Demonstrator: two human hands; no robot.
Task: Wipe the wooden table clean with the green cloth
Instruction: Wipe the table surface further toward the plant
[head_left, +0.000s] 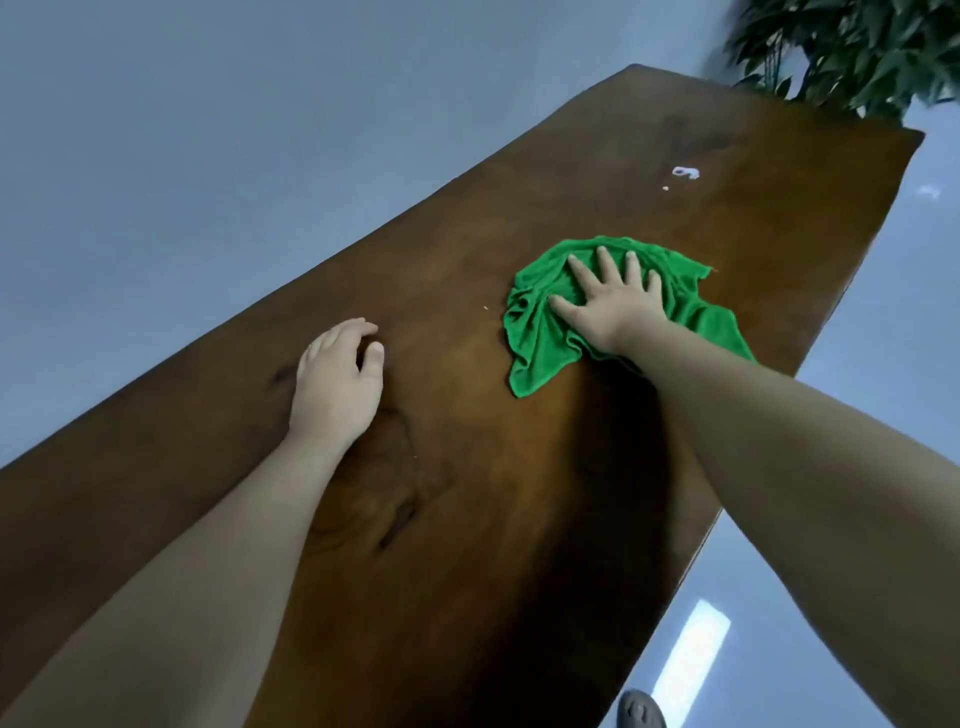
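Grey glossy floor (182, 130) lies all around the long wooden surface (519, 208), which runs away from me at a slant toward a leafy plant (841, 47) at its far end. My right hand (610, 299) lies flat on the green cloth (540, 332), its fingers (605, 262) straight and spread apart, pressing the crumpled fabric onto the wood near the right edge, about halfway along. The cloth bunches in folds around my palm and a corner trails back toward me. My left hand (335, 384) rests on the bare wood well to the left of the cloth, its fingers (358, 328) loosely curled with the tips touching the surface, holding nothing. Beyond the cloth sit a white smear (685, 172) and a small white speck (665, 188). A tiny crumb (486, 307) lies just left of the cloth. Down at the lower right, a shoe tip (641, 709) shows on the floor beside a bright strip of reflected light (691, 654).
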